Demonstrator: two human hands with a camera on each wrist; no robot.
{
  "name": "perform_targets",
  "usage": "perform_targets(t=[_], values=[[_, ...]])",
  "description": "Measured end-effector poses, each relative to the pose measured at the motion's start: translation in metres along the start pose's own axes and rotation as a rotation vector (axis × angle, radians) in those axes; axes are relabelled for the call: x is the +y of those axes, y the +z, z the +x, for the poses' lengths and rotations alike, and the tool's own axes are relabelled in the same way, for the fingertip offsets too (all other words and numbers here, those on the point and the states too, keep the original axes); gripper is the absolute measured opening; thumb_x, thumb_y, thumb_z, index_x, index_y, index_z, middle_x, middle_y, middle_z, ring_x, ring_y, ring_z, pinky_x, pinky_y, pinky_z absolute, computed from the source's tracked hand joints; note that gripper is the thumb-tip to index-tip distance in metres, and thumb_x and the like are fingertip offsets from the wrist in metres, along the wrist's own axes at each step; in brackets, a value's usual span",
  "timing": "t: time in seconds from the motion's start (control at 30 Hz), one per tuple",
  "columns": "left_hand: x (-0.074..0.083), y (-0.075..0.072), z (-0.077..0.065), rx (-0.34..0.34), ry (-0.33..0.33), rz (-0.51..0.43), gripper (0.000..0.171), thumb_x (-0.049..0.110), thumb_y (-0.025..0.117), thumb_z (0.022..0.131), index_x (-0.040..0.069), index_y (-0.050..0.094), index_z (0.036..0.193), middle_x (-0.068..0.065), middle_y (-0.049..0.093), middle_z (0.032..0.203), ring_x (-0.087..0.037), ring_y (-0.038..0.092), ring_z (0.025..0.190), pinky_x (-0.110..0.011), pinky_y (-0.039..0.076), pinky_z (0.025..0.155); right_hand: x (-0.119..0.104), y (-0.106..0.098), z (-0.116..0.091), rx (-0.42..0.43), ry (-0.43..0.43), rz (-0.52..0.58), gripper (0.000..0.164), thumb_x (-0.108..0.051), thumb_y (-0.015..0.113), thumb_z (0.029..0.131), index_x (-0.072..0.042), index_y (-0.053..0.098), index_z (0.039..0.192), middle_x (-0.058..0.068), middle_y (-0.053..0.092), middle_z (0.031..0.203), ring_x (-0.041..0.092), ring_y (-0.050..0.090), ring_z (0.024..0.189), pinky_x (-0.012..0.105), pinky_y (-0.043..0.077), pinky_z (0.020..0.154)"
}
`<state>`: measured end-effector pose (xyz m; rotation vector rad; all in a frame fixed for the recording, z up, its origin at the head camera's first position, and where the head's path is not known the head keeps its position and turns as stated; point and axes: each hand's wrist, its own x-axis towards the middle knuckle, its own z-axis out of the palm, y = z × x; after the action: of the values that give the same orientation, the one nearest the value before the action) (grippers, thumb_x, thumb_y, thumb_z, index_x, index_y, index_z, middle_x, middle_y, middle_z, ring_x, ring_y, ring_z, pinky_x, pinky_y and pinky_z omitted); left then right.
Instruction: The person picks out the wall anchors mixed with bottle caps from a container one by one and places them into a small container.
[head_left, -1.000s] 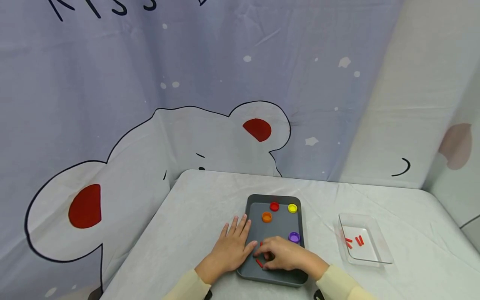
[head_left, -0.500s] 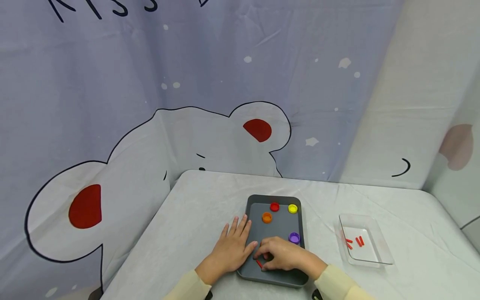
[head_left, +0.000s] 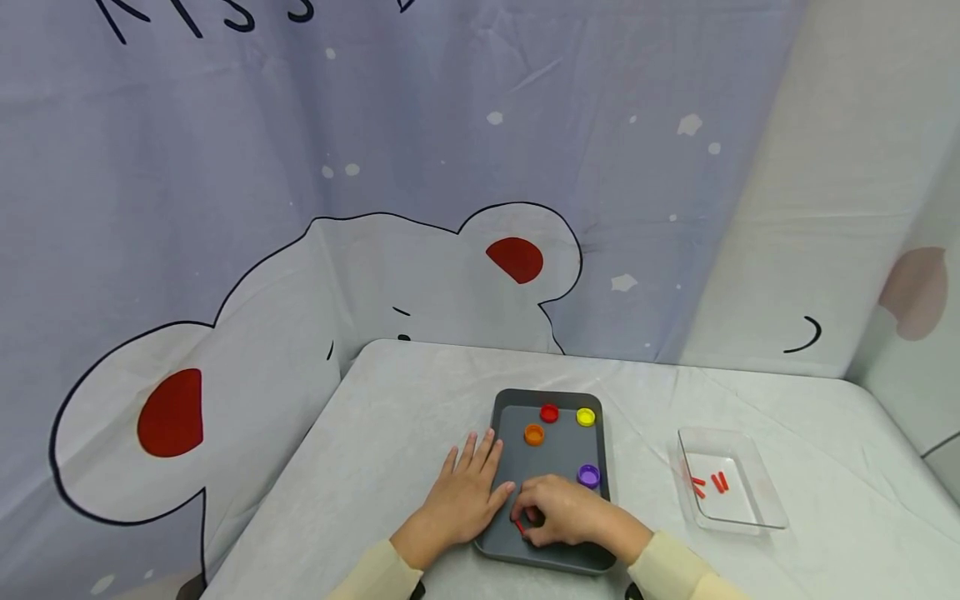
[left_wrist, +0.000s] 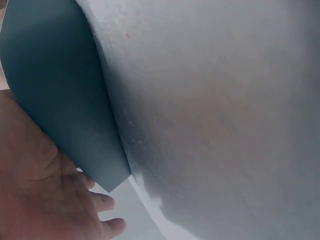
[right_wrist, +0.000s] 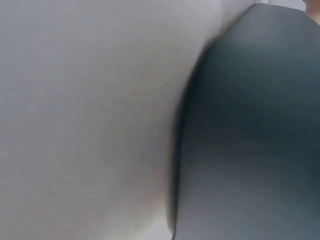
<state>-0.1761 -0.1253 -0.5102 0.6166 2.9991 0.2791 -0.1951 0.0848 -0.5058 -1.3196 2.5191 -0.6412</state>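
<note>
A dark grey rectangular tray lies on the white cloth in the head view. My left hand rests along its left edge, fingers straight and spread, thumb over the tray. In the left wrist view the same hand lies against the tray's side. Inside the tray's near half, my right hand is curled, with thumb and index finger at the two ends of a small thin red stick. The right wrist view shows the tray's side but not the fingers.
Red, yellow, orange and purple small round cups stand in the tray. To the right, a clear plastic box holds several red sticks. A printed curtain hangs behind the table.
The right thumb and index finger have drawn slightly closer together around the red stick. A red bit seen above the right fingers a second ago is out of sight. The left hand stays put.
</note>
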Motion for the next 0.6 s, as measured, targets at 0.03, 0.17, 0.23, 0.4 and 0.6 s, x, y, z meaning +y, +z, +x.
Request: perform_targets(t=[0.03,0.17,0.23,0.4,0.6], values=[[0.0,0.0,0.0,0.003,0.001,0.002,0.069,0.053,0.033,0.108,0.009,0.027,0.161,-0.009,0.016,0.169,-0.036,0.014,0.155,-0.06,0.019,0.12,0.0,0.0,0.0,0.004,0.001,-0.007,0.017,-0.02,0.083,0.082,-0.018,0.076,0.098,-0.016,0.051,0.076,-0.003,0.045,0.067,0.016,0.043,0.063],[0.0,0.001,0.0,0.016,0.007,0.005,0.068,0.051,0.035,0.108,0.008,0.028,0.161,-0.01,0.018,0.169,-0.037,0.015,0.155,-0.061,0.02,0.119,0.0,-0.001,-0.003,0.036,-0.023,-0.003,0.016,-0.019,0.081,0.082,-0.017,0.076,0.097,-0.016,0.052,0.076,-0.005,0.045,0.067,0.015,0.042,0.062],[0.0,0.001,0.0,0.021,0.009,0.007,0.068,0.051,0.036,0.108,0.008,0.029,0.161,-0.011,0.018,0.169,-0.038,0.015,0.155,-0.061,0.02,0.119,0.0,-0.003,-0.006,0.065,-0.045,0.03,0.016,-0.017,0.08,0.082,-0.017,0.076,0.097,-0.015,0.053,0.077,-0.004,0.047,0.067,0.014,0.042,0.061],[0.0,0.001,0.0,0.024,0.007,0.011,0.069,0.052,0.035,0.108,0.008,0.029,0.16,-0.011,0.019,0.169,-0.038,0.016,0.155,-0.061,0.02,0.119,0.004,-0.008,-0.017,0.147,-0.077,0.132,0.016,-0.012,0.078,0.084,-0.015,0.077,0.099,-0.013,0.056,0.078,-0.002,0.05,0.067,0.015,0.044,0.06],[0.0,0.002,0.0,0.024,-0.002,0.021,0.068,0.052,0.034,0.108,0.009,0.029,0.161,-0.009,0.019,0.169,-0.036,0.015,0.155,-0.059,0.02,0.12,0.008,-0.015,-0.035,0.261,-0.079,0.182,0.018,-0.008,0.078,0.083,-0.014,0.078,0.101,-0.012,0.057,0.077,-0.002,0.051,0.066,0.016,0.045,0.059]])
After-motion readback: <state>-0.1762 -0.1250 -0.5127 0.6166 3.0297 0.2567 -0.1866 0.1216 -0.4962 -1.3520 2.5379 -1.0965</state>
